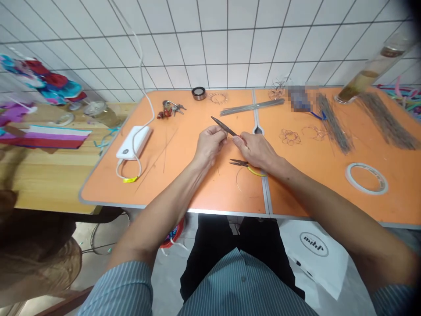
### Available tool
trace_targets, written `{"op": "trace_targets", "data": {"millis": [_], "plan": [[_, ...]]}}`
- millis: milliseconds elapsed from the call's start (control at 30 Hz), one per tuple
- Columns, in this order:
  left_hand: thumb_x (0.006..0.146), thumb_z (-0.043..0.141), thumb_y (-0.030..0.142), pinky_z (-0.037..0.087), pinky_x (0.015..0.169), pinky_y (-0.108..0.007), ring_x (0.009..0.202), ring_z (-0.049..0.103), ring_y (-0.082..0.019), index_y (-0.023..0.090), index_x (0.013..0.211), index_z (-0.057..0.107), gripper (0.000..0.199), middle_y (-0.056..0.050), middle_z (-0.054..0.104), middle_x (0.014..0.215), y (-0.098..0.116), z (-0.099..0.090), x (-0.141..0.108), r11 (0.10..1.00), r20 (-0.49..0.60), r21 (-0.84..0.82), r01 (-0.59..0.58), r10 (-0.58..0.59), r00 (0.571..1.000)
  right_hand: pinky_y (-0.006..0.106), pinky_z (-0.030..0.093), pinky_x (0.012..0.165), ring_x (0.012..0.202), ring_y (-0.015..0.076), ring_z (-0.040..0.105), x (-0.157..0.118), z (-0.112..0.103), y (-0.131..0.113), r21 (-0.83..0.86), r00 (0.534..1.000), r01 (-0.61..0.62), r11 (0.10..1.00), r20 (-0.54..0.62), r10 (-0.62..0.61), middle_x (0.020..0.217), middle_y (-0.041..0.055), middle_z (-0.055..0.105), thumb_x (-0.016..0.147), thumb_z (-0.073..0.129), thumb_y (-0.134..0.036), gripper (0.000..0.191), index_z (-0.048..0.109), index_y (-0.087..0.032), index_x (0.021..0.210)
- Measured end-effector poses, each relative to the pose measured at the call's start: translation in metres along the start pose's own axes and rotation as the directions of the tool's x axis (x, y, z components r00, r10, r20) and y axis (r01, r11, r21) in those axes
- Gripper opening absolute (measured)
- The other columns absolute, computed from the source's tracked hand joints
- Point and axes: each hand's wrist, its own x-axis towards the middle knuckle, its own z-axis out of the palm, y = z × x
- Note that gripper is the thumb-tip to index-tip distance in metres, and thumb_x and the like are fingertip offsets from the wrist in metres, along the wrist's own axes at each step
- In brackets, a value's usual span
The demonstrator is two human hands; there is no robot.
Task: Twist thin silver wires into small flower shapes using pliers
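Note:
My right hand (258, 147) is closed round the reddish-brown handle end of a dark, tapered metal tool (224, 126); it looks like a file, but its kind is not certain. The tool slants up and to the left over the orange table (184, 175). My left hand (210, 142) has its fingers pinched together beside the tool's shaft; what lies between them is too small to make out. Just below my right hand, a pair of pliers (248, 166) with dark jaws and yellow handles lies on the table. A thin curved wire (238, 181) is near the pliers.
Bundles of straight wire (252, 106) and bent copper-coloured wire shapes (290, 136) lie towards the back and right. A white power bank (133, 142) with a cable, keys (173, 108), dark tape (198, 93) and a white tape roll (366, 178) surround the work area. A tall clear tube (368, 74) stands back right.

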Motion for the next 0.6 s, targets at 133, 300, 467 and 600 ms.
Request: {"op": "trace_targets", "data": {"millis": [133,300,467,600], "plan": [[0.074,0.074,0.021,0.017,0.042,-0.024,0.041,0.034,-0.006,0.02,0.067,0.057,0.019,0.003,0.058,0.057,-0.002,-0.001,0.001,1.0,0.01,0.004,-0.004,0.004,1.0,0.036,0.031,0.07,0.086,0.0273,0.071,0.001,-0.002,0.0,-0.04,0.999,-0.013,0.999,0.035,0.015,0.095,0.0145,0.081,0.122,0.033,-0.055,0.06,0.072,-0.019,0.094],[0.077,0.073,0.021,0.03,0.044,-0.021,0.047,0.049,-0.007,0.019,0.071,0.061,0.013,0.0,0.067,0.063,-0.001,-0.002,0.003,0.999,0.055,0.026,-0.024,0.023,0.998,0.037,0.032,0.071,0.087,0.0294,0.073,0.003,-0.001,0.004,-0.067,1.0,-0.011,0.998,0.025,0.013,0.095,0.0158,0.082,0.122,0.033,-0.054,0.06,0.074,-0.019,0.094],[0.08,0.071,0.018,0.036,0.046,-0.02,0.05,0.054,-0.006,0.017,0.077,0.068,0.004,-0.001,0.075,0.074,0.001,-0.01,0.008,0.999,0.137,0.031,0.008,-0.013,0.991,0.038,0.034,0.07,0.089,0.0308,0.074,0.006,0.003,0.008,-0.041,0.999,-0.008,0.999,0.036,0.009,0.094,0.017,0.081,0.121,0.03,-0.061,0.068,0.075,-0.019,0.093],[0.079,0.07,0.014,0.039,0.047,-0.02,0.05,0.054,-0.006,0.015,0.083,0.075,0.006,-0.003,0.077,0.077,0.001,-0.015,0.012,0.999,0.191,0.044,0.03,-0.038,0.981,0.037,0.033,0.07,0.091,0.0308,0.075,0.007,0.001,0.008,-0.058,0.998,-0.015,0.998,0.06,0.019,0.099,0.018,0.083,0.121,0.029,-0.063,0.069,0.076,-0.019,0.097]]}}
